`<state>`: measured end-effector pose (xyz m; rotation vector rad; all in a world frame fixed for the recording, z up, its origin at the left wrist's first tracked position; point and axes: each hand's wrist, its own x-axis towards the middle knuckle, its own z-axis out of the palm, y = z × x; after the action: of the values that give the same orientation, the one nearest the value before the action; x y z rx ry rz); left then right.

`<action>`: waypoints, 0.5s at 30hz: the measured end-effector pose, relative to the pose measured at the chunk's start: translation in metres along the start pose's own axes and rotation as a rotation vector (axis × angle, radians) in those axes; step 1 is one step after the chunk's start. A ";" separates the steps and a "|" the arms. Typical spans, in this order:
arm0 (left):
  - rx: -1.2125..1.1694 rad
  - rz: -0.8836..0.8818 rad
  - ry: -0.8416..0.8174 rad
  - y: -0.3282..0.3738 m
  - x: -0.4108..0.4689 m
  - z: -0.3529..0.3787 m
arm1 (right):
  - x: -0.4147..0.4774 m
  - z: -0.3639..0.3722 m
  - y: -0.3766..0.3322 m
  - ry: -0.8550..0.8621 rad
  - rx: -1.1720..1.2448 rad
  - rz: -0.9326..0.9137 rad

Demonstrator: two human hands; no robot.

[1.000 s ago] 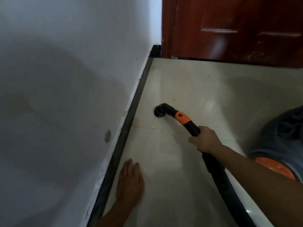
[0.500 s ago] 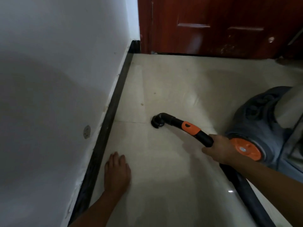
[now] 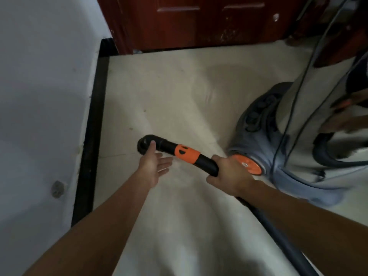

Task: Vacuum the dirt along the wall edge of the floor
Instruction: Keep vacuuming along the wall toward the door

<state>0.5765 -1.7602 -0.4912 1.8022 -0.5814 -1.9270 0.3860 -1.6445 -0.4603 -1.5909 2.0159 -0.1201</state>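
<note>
On the head view I see my right hand curled round the black vacuum wand with orange collar, my left hand spread beside its bent black nozzle, down by the pale floor tiles, right of the black skirting board.

A white painted wall with a round grey patch low down meets a glossy cream tiled floor along a black baseboard, and at the far end stands a reddish-brown panelled wooden door, scuffed pale near its foot, while soft light gleams on the tiles.
</note>
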 end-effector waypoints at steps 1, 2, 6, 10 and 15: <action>-0.109 -0.046 -0.013 0.006 -0.015 0.009 | -0.012 -0.009 -0.004 -0.017 -0.023 -0.008; -0.224 -0.090 -0.020 0.013 -0.030 0.018 | -0.026 -0.020 -0.009 -0.037 -0.033 -0.010; -0.478 -0.207 0.007 0.034 -0.099 0.055 | -0.090 -0.066 -0.015 -0.120 0.017 0.067; -0.365 -0.136 0.099 0.056 -0.182 0.096 | -0.174 -0.115 -0.011 -0.204 0.161 0.264; -0.268 -0.165 0.133 0.094 -0.269 0.129 | -0.272 -0.167 -0.012 -0.188 0.525 0.539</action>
<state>0.4660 -1.6806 -0.2094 1.8311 -0.1251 -1.8673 0.3540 -1.4425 -0.2147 -0.6888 1.9775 -0.2558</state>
